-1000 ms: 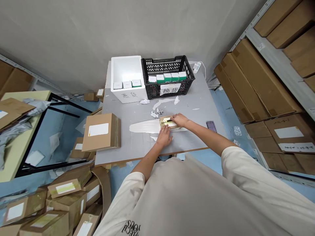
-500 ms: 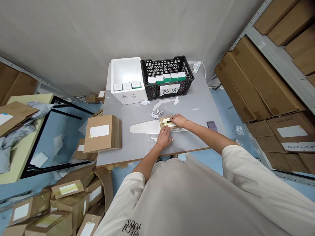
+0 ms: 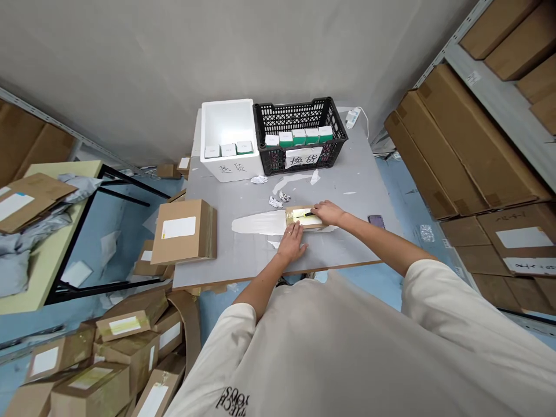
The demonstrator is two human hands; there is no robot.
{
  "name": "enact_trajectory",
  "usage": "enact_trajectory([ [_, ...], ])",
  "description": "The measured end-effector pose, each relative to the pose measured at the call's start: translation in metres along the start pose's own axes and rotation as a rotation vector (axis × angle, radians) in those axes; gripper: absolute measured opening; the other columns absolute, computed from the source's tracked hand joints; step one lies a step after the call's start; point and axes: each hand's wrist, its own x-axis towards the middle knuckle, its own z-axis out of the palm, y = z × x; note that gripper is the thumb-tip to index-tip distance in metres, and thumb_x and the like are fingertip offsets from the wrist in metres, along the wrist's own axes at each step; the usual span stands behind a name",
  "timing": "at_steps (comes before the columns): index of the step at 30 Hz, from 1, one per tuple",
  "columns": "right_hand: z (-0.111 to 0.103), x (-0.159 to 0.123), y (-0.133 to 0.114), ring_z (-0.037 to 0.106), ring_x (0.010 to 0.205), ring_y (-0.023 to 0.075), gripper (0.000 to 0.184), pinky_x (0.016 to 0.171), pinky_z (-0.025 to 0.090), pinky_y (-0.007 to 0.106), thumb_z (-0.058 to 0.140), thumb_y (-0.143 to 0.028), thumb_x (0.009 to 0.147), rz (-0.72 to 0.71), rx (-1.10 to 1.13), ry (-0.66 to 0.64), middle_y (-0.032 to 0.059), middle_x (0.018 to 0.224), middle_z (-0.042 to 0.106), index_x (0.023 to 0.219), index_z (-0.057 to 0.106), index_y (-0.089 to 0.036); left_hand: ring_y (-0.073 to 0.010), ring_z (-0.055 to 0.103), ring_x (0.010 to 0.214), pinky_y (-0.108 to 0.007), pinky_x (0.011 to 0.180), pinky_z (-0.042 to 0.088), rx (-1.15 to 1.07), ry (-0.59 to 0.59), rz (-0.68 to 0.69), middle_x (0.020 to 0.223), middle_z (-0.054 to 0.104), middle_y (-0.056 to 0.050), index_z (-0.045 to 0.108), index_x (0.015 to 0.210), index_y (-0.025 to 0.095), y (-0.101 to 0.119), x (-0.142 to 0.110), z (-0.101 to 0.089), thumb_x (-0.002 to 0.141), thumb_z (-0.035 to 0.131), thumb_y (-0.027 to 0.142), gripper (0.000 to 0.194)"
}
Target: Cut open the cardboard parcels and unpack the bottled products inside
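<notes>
A small taped cardboard box point(image 3: 290, 215) with a pale label lies on the grey table, over a whitish worn strip. My left hand point(image 3: 292, 243) is at its near left edge, the fingers bent over the side and gripping it. At the box's right end, my right hand point(image 3: 329, 213) is closed around a slim black box cutter point(image 3: 309, 214), whose tip points left over the taped top. The blade itself is too small to make out. Just beyond the box are crumpled paper scraps point(image 3: 275, 202).
A white foam box point(image 3: 234, 169) and a black crate point(image 3: 299, 164) hold several green-and-white boxes at the table's back. A larger carton point(image 3: 179, 229) stands left, a phone-like dark item point(image 3: 376, 221) right. Cartons point(image 3: 125, 353) pile on the floor at left; shelves point(image 3: 512, 104) hold cartons at right.
My right hand and the box cutter have shifted slightly right along the box top. My left hand stays at the box's near edge. The whole view has turned a little.
</notes>
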Motion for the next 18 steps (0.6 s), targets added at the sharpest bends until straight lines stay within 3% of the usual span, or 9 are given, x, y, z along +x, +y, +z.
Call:
enact_trajectory([
  [6, 0.0, -0.021, 0.007, 0.065, 0.104, 0.0271, 0.029, 0.088, 0.038, 0.034, 0.052, -0.015, 0.099, 0.073, 0.04, -0.022, 0.0159, 0.115, 0.071, 0.123, 0.069, -0.016, -0.0371, 0.019, 0.159, -0.056, 0.128, 0.019, 0.0, -0.01, 0.014, 0.171, 0.022, -0.019, 0.019, 0.165, 0.01, 0.001, -0.003, 0.001, 0.096, 0.05, 0.048, 0.085],
  [12, 0.003, -0.045, 0.017, 0.065, 0.105, 0.0281, 0.034, 0.089, 0.037, 0.037, 0.048, -0.01, 0.097, 0.088, 0.044, -0.01, 0.0185, 0.115, 0.071, 0.124, 0.068, -0.014, -0.0377, 0.018, 0.159, -0.053, 0.129, 0.019, 0.033, -0.027, 0.012, 0.171, 0.021, -0.022, 0.023, 0.163, 0.005, 0.005, -0.003, 0.001, 0.096, 0.05, 0.048, 0.084],
  [18, 0.016, -0.066, 0.041, 0.065, 0.105, 0.0282, 0.033, 0.088, 0.035, 0.038, 0.045, -0.014, 0.1, 0.137, 0.032, -0.024, 0.0181, 0.112, 0.071, 0.121, 0.069, -0.016, -0.0378, 0.019, 0.159, -0.056, 0.128, 0.02, 0.048, -0.06, 0.007, 0.171, 0.023, -0.021, 0.016, 0.166, 0.009, 0.004, 0.003, -0.001, 0.094, 0.051, 0.046, 0.088],
])
